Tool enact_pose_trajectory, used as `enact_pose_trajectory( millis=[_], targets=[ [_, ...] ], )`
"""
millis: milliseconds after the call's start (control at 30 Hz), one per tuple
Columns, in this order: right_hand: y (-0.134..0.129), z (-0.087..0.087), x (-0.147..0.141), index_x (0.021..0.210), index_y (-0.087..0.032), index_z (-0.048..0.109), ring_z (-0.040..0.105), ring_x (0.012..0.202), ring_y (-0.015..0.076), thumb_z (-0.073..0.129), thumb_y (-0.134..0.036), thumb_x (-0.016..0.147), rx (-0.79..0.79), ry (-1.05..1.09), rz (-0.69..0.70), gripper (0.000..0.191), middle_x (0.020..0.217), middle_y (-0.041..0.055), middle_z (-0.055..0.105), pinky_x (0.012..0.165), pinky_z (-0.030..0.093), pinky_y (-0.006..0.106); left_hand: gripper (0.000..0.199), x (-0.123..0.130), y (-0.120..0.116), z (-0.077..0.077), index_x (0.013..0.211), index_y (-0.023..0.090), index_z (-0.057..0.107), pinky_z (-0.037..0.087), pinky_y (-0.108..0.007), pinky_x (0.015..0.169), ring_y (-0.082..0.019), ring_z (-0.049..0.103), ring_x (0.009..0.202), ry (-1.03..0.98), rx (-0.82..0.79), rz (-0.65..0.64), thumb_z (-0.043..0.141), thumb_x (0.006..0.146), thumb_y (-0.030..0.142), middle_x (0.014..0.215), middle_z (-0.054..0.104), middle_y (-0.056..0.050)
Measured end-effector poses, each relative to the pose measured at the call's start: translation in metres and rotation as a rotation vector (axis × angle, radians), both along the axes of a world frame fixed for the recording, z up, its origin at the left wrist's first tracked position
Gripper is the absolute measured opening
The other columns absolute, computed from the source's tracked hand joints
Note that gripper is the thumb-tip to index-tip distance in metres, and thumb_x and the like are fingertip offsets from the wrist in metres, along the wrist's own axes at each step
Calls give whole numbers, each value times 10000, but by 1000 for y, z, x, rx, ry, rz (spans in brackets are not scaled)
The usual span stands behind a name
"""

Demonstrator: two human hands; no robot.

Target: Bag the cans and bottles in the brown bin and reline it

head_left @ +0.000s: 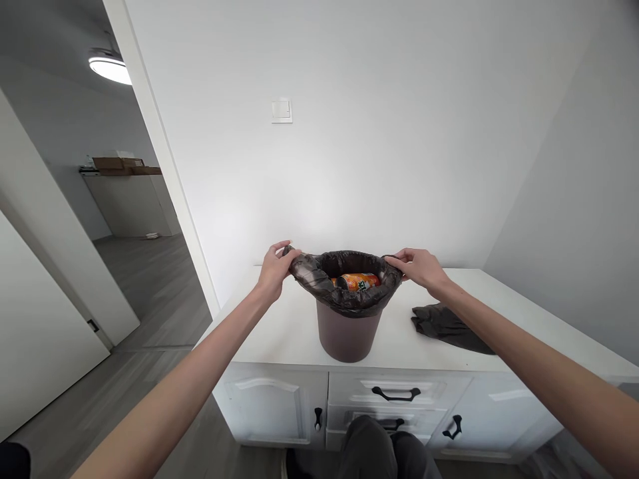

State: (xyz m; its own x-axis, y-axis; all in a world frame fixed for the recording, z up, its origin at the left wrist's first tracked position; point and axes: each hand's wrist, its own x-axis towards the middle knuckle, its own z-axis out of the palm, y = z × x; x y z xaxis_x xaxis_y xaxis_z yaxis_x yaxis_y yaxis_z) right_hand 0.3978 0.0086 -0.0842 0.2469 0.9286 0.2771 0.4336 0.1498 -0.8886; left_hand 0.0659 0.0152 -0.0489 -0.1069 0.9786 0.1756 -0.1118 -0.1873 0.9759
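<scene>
A brown trash can [348,336] stands upright on the white cabinet top, near its front edge. Its black trash bag [319,283] is folded over the rim and flares out at both sides. My left hand [275,269] pinches the bag's left edge between thumb and fingers. On the opposite side, my right hand [420,266] is closed on the right edge of the same bag. Inside the can lies an orange drink can [360,282] on its side; what is under it is hidden.
Right of the trash can, a crumpled black plastic bag [449,324] lies on the white cabinet [279,329], partly behind my right forearm. A wall with a light switch [282,111] rises behind. At left is an open doorway; my knees are close to the drawers.
</scene>
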Motion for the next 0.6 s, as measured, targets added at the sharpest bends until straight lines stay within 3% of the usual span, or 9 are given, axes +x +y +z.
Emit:
enact_pose_trajectory(
  millis=[200, 333, 500, 600],
  targets=[
    [-4, 29, 6, 736, -213, 677, 623, 593, 158, 777, -526, 806, 149, 63, -57, 336, 802, 51, 729, 576, 535, 301, 410, -5, -14, 44, 1185, 243, 633, 409, -227, 569, -114, 575, 709, 298, 328, 133, 729, 787, 219, 1002, 605, -22],
    [-21, 40, 13, 790, -227, 658, 603, 594, 157, 762, -604, 814, 280, 63, -139, 392, 804, 34, 694, 565, 503, 307, 326, -16, -27, 59, 1145, 256, 640, 395, -219, 565, -100, 553, 672, 367, 513, 211, 686, 826, 212, 881, 531, 18],
    [-48, 29, 43, 860, -227, 709, 529, 592, 136, 800, -590, 802, 321, 241, -192, 378, 729, -5, 609, 547, 480, 287, 300, -44, -47, 52, 1083, 246, 660, 378, -232, 536, -87, 484, 599, 248, 414, 259, 764, 804, 272, 805, 468, 45],
    [-62, -2, 57, 882, -243, 720, 464, 575, 113, 835, -505, 784, 283, 549, -88, 302, 728, -19, 562, 475, 441, 249, 455, -64, -54, 22, 1194, 259, 640, 481, -273, 665, -99, 516, 640, 57, 274, 175, 824, 794, 371, 841, 529, 40]
  ],
)
